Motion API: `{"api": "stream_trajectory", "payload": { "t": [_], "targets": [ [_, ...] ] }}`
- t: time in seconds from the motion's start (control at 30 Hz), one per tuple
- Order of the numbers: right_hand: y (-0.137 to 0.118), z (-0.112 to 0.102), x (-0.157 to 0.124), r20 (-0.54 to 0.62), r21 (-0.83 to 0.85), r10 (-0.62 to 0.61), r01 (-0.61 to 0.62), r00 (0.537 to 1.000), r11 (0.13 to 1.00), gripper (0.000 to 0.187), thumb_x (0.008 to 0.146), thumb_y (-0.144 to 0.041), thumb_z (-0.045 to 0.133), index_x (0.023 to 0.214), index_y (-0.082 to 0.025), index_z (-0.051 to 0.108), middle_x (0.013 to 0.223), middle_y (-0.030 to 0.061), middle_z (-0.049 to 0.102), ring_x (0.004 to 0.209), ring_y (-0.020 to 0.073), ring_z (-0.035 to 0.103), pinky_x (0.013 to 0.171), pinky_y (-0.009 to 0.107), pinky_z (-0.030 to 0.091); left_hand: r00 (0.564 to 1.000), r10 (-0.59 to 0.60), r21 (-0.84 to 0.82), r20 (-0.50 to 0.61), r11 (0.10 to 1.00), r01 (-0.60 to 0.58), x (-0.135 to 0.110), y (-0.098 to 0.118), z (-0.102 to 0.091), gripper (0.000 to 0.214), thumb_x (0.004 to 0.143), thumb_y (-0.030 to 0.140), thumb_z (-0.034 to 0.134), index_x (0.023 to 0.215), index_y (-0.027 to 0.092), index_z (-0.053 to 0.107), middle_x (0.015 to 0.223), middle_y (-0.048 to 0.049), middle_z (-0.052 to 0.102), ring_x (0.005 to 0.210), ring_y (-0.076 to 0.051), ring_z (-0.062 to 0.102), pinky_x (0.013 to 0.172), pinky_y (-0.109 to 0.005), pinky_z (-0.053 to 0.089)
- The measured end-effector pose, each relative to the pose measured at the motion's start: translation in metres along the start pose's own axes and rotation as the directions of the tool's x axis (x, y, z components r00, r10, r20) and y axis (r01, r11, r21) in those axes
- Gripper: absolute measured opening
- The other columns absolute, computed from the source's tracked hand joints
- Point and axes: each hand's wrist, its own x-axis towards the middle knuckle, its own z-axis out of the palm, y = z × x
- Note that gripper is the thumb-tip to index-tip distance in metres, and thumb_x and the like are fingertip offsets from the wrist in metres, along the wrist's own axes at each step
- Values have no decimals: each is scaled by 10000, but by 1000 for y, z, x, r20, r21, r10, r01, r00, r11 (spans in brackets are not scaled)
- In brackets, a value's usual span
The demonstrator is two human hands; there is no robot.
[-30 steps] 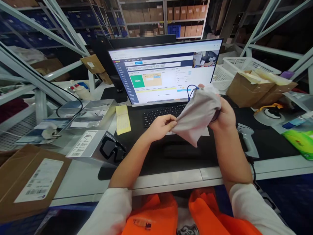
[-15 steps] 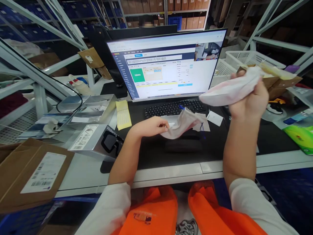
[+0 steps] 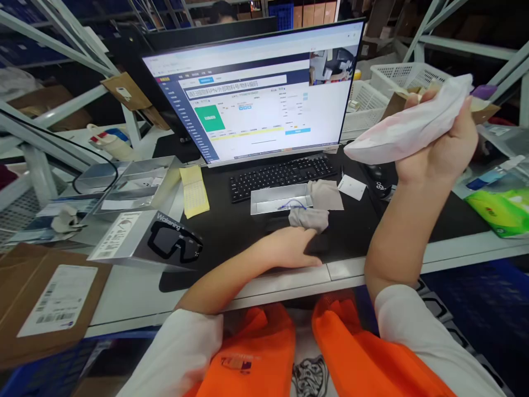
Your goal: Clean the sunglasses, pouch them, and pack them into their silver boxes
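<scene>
My right hand [image 3: 442, 138] is raised at the right, closed around a slim item in a thin white wrapper [image 3: 407, 129]; what lies inside is hidden. Low over the front of the desk is my left hand [image 3: 289, 247], thumb and fingers spread apart. A dark, oblong case-like thing [image 3: 324, 242] shows beside those fingers, barely distinct from the black mat. Just beyond them lies a crumpled grey drawstring pouch [image 3: 309, 219] with a blue cord. Behind it rest an open, shiny silver box [image 3: 264, 201] and a flat grey cloth [image 3: 328, 194].
A monitor [image 3: 256, 99] and keyboard [image 3: 281, 175] stand behind. To the left are a yellow notepad [image 3: 194, 193], a clear box with printed glasses [image 3: 144, 240] and a cardboard box [image 3: 49, 298]. A white card [image 3: 352, 187], mouse [image 3: 375, 172] and green packet [image 3: 498, 212] are at right.
My left hand has let go of the grey pouch, now lying on the desk, and moved nearer the desk edge. My right hand has risen slightly to the right with the white-wrapped item.
</scene>
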Motion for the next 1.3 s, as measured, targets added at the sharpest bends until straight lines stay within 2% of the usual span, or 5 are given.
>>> {"api": "stream_trajectory", "payload": {
  "t": [0.17, 0.57, 0.87, 1.1, 1.3],
  "targets": [
    [-3, -8, 3, 119, -59, -16, 24, 993, 998, 572, 1112, -361, 255, 854, -157, 723, 879, 27, 694, 827, 97, 735, 1000, 267, 584, 997, 41, 149, -66, 988, -31, 7, 4, 23, 312, 859, 363, 702, 1099, 197, 590, 1022, -88, 742, 933, -277, 720, 713, -337, 510],
    [-15, -8, 4, 27, -79, -14, 17, 1000, 997, 567, 1105, -337, 249, 811, -186, 710, 866, 22, 695, 1152, 157, 706, 868, 243, 619, 952, 129, 223, -278, 973, -66, -34, -6, 57, 201, 889, 333, 696, 961, 149, 660, 1141, -132, 727, 1085, -293, 669, 972, -434, 498],
    [-2, -14, 6, 176, -40, -51, 59, 983, 997, 516, 1086, -372, 343, 831, -186, 751, 891, 18, 707, 854, 114, 714, 975, 299, 571, 756, -232, -52, -612, 966, 254, -55, -15, -56, 198, 931, 391, 602, 905, 195, 617, 879, -78, 732, 819, -249, 702, 708, -332, 482],
    [16, -13, 4, 114, -111, -101, 114, 988, 987, 333, 1013, -404, 516, 920, -157, 719, 975, 74, 693, 892, 192, 702, 1003, 414, 533, 936, -205, 30, -286, 974, 223, 16, -64, -60, 239, 920, 391, 611, 1010, 170, 618, 998, -105, 730, 922, -275, 701, 768, -341, 505],
    [24, -10, -2, 153, -244, -122, 157, 981, 957, 270, 889, -487, 692, 949, -223, 706, 1050, 79, 711, 982, 253, 693, 1012, 456, 529, 994, -97, 49, -58, 994, 100, 16, -82, -58, 326, 955, 323, 541, 1225, 163, 631, 1256, -127, 707, 1105, -248, 680, 952, -336, 513]
  ]
}}
